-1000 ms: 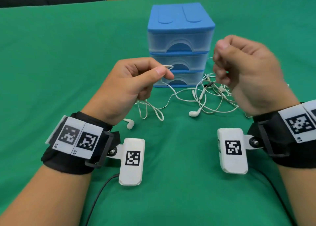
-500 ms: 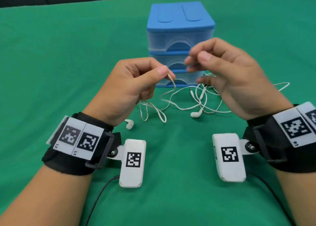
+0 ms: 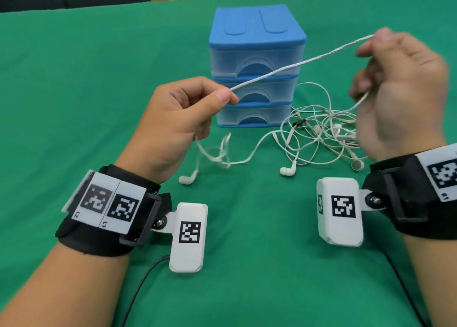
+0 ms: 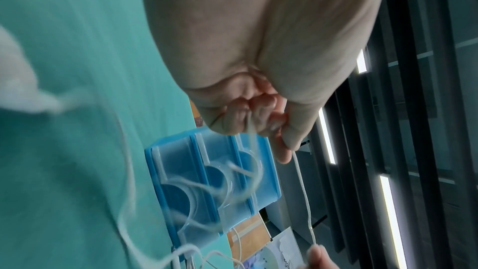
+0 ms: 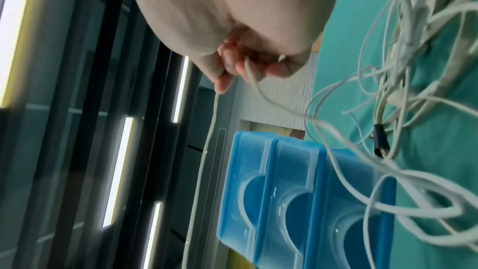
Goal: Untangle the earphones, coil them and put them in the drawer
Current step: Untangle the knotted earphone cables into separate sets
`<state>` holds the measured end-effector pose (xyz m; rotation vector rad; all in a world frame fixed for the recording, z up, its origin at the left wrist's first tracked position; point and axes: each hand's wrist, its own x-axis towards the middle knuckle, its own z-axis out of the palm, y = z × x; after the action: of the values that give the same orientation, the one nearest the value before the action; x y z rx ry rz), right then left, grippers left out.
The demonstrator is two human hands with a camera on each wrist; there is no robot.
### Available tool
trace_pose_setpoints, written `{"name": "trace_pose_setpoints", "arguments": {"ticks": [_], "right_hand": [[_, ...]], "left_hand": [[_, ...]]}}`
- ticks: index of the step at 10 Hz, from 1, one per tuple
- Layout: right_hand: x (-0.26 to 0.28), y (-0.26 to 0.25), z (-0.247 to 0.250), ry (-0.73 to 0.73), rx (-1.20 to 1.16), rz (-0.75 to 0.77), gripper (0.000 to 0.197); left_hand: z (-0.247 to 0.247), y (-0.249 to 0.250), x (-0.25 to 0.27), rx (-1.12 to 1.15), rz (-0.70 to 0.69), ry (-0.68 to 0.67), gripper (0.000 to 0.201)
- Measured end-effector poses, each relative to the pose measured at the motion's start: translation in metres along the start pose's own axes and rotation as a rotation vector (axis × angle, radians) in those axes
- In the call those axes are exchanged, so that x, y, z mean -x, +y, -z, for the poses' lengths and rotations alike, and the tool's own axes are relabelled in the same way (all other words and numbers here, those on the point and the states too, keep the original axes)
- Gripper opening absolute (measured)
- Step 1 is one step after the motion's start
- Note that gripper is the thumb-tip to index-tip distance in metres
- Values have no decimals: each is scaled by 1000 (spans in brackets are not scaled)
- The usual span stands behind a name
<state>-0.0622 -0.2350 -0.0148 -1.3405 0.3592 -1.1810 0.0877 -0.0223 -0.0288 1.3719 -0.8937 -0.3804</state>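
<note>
White cord slants up rightward between hands.

You are working in an office or lab room: a table under green cloth, strip ceiling lights, dark glass partitions, and coded markers strapped to your wrists.
</note>
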Motion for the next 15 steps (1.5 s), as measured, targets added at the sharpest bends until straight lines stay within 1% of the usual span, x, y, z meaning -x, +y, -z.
{"name": "trace_pose_setpoints", "arguments": {"ticks": [1,2,3,4,5,6,7,8,9,10,11,12,13,15], "right_hand": [[-9,1,14,230,-47,63,28],[-29,7,21,440,-22,139,26],[-49,47,151,554,-148,207,24],[-66,34,212,376,-224,249,17],[-70,22,179,424,85,234,13],[-34,20,112,325,5,185,13],[-14,16,16,175,197,160,19],[-6,9,0,111,272,94,25],[6,4,-9,-170,192,62,24],[28,5,-32,-479,158,13,24],[39,8,-44,-698,192,-32,21],[40,8,-44,-729,255,-42,13],[36,7,-40,-663,315,-31,20],[30,5,-50,-612,264,-41,21]], "left_hand": [[3,2,0,-1,-4,4,16],[9,6,0,18,-9,41,17],[11,8,-1,36,-32,67,17],[15,10,0,54,-56,101,18],[22,10,-3,96,-59,154,20],[21,8,-5,138,-72,156,22],[14,7,-5,155,-74,105,24],[5,7,-2,160,-46,68,19],[-9,6,2,122,1,-3,11],[-19,2,5,115,66,-83,11],[-20,-2,4,60,18,-139,7],[-14,-4,1,30,20,-116,10],[-11,-1,1,35,40,-94,10],[-13,6,0,126,88,-79,14]]}}
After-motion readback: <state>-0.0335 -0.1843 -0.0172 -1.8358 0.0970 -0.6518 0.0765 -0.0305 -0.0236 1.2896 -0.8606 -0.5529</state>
